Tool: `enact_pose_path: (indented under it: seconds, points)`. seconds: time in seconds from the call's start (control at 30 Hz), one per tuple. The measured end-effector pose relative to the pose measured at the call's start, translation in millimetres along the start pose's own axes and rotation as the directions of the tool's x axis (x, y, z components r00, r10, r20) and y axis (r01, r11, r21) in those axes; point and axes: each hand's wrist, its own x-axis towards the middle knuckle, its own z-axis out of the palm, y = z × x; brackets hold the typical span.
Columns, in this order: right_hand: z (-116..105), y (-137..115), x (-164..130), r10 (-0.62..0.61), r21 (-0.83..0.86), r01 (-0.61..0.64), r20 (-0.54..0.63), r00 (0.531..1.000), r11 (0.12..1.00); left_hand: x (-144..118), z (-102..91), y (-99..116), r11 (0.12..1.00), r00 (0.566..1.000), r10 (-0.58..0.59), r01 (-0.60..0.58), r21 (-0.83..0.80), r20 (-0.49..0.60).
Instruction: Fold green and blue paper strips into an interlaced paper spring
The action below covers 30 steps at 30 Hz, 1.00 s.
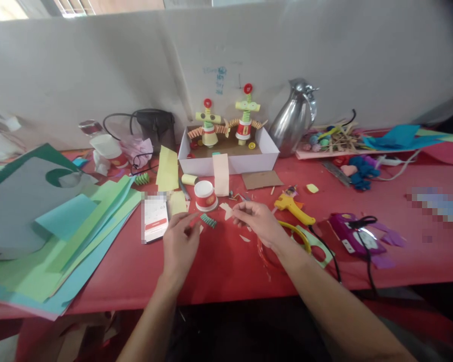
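My right hand (258,221) pinches a small cream paper cutout (225,210) at its edge, just above the red table. My left hand (181,244) is empty, thumb and fingers apart, with the fingertips pointing toward a green folded paper spring (208,220). Just beyond the hands stands a white and red paper cup (205,195). A strip of pale pink paper (221,176) leans against the white box behind it. Small paper scraps (244,238) lie around my right hand. Left of my left hand is a phone (155,217).
Two paper figures (210,131) stand in the white box (230,165). A steel jug (292,118) is beside it. To the right lie a yellow glue gun (294,208), a yellow ring (300,234) and a purple device (353,234) with a black cable. Coloured paper sheets (83,241) cover the left side.
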Motion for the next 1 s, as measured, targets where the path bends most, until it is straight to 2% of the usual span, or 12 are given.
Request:
enact_pose_path:
  seconds: [0.03, 0.1, 0.23, 0.37, 0.43, 0.53, 0.7, 0.87, 0.93, 1.0]
  points:
    - [0.5, 0.4, 0.2, -0.008, 0.006, 0.008, 0.013, 1.000, 1.000, 0.5, 5.6, 7.5, 0.999, 0.995, -0.030, 0.034, -0.037, 0.099]
    - [1.4, 1.8, 0.9, -0.028, 0.016, 0.028, 0.043, 0.999, 0.999, 4.9, 16.1, 20.8, 0.981, 0.956, -0.085, 0.129, -0.143, 0.281]
    - [3.4, 5.2, 3.2, -0.058, 0.036, 0.057, 0.033, 0.998, 0.998, 21.8, 30.8, 32.2, 0.933, 0.896, -0.064, 0.210, -0.293, 0.439]
    - [5.4, 6.0, 4.2, -0.038, 0.174, 0.040, -0.018, 0.999, 0.984, 32.6, 37.3, 26.9, 0.881, 0.892, -0.087, 0.277, -0.383, 0.444]
    - [6.1, 5.7, 4.0, -0.021, 0.188, 0.020, 0.006, 1.000, 0.982, 32.8, 39.0, 22.8, 0.841, 0.894, -0.114, 0.319, -0.436, 0.434]
    - [6.0, 5.7, 4.5, -0.043, 0.159, 0.041, 0.014, 0.999, 0.986, 30.0, 40.6, 17.8, 0.761, 0.871, -0.164, 0.410, -0.502, 0.463]
    - [4.5, 7.1, 8.0, 0.004, 0.258, -0.013, 0.037, 0.999, 0.966, 27.8, 40.9, 13.3, 0.652, 0.860, -0.240, 0.486, -0.582, 0.450]
    - [6.6, 4.1, 8.3, -0.017, 0.188, 0.017, 0.000, 1.000, 0.982, 26.4, 40.0, 12.3, 0.660, 0.860, -0.228, 0.481, -0.577, 0.457]
    - [7.8, -1.4, 8.3, -0.006, 0.170, 0.008, -0.016, 1.000, 0.985, 23.5, 39.8, 12.6, 0.698, 0.861, -0.201, 0.460, -0.549, 0.467]
    - [9.0, -9.0, 9.6, -0.005, 0.145, 0.009, -0.030, 1.000, 0.989, 20.6, 39.1, 12.9, 0.775, 0.865, -0.142, 0.400, -0.490, 0.482]
